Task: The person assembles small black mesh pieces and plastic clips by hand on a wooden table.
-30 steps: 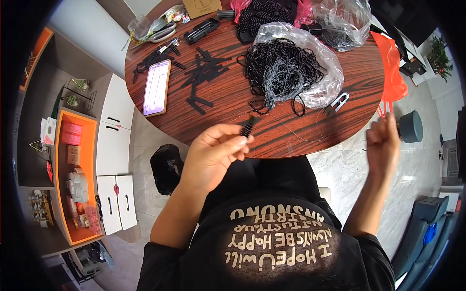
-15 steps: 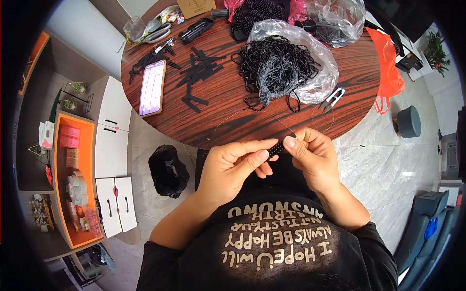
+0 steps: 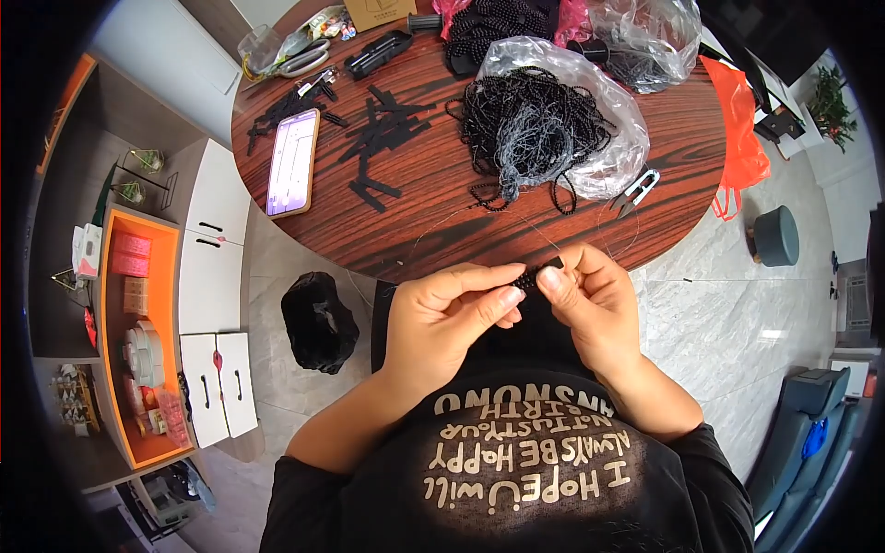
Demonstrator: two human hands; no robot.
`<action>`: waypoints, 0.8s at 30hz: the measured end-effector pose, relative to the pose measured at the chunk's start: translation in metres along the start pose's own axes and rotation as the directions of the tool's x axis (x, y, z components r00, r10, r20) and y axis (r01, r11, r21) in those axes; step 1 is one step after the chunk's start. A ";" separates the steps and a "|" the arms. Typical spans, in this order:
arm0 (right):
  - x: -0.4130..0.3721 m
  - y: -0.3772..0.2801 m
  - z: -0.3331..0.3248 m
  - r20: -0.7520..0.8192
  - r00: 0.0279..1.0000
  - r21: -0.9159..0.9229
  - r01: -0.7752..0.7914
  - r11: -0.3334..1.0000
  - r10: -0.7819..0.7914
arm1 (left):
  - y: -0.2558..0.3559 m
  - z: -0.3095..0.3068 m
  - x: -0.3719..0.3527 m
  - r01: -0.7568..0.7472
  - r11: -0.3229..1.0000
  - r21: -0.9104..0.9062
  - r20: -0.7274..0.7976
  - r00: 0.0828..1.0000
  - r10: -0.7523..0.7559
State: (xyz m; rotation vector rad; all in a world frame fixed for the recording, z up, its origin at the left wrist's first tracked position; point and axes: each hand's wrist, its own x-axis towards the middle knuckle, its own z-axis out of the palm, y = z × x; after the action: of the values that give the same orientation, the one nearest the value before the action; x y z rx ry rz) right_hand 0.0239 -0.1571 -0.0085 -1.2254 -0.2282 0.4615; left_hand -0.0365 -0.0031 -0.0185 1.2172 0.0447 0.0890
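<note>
Between both hands, in front of my chest, is a small black beaded piece [image 3: 527, 278] with a flat black strip [image 3: 556, 263] at its right end. My left hand [image 3: 454, 309] pinches the beaded end between thumb and fingers. The strip end is gripped by my right hand [image 3: 595, 290], its thumb pressed on top. A thin thread [image 3: 530, 221] runs from the piece up toward the table. Beyond the hands lies a tangled heap of black bead strings [image 3: 535, 129] on a clear plastic bag [image 3: 627, 147].
Thread snips [image 3: 636, 192] lie at the table's right. Several black strips [image 3: 387, 129] and a phone [image 3: 293, 161] are on the left, with scissors [image 3: 304, 60] behind. A black bin bag [image 3: 318, 323] stands on the floor; a red bag [image 3: 737, 138] hangs at the right edge.
The beaded piece has turned slightly, and more of the black strip shows beside my right thumb. Both hands keep their grip. The view has shifted a little.
</note>
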 end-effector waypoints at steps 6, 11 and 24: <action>-0.007 0.005 0.002 0.042 0.951 -0.346 0.302 0.888 -0.307 | 0.004 -0.001 0.003 0.178 0.876 -0.449 -0.037 0.975 -0.217; -0.003 0.005 -0.006 0.230 0.862 -0.548 0.498 0.672 -0.451 | 0.004 -0.001 0.004 0.230 0.789 -0.569 -0.010 0.958 -0.287; -0.001 -0.001 -0.013 0.346 0.848 -0.636 0.527 0.564 -0.402 | 0.000 -0.005 0.005 0.301 0.679 -0.670 0.101 0.943 -0.318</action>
State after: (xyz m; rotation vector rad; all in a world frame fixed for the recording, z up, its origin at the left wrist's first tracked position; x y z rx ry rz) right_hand 0.0290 -0.1685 -0.0113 -1.8173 -0.9335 -0.0323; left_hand -0.0321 0.0017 -0.0205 0.4491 0.2233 -0.1732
